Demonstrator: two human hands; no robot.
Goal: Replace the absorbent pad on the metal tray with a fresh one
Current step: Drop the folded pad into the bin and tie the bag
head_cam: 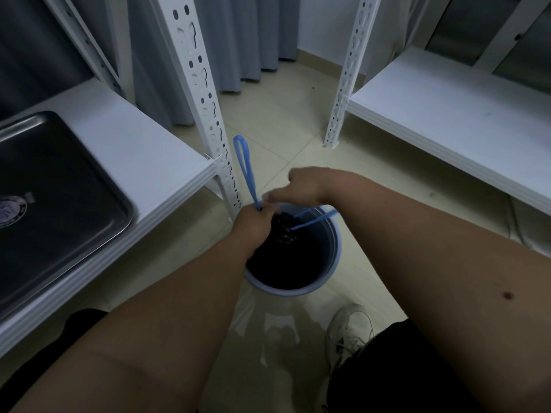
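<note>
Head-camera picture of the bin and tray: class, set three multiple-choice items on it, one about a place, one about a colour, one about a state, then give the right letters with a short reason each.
1. Where does the metal tray lie?
A. on the white shelf at the left
B. on the floor
C. inside the bin

2. What colour are the drawstring loops of the bag in the bin?
A. red
B. blue
C. yellow

3. What is the left hand doing?
A. lying flat on the tray
B. hanging idle
C. gripping a drawstring loop at the bin's rim

Answers: 1 A, the tray rests on the left shelf board. 2 B, both loops are blue. 3 C, its fingers are curled round the loop that stands up from the rim, with the right hand close by.
</note>
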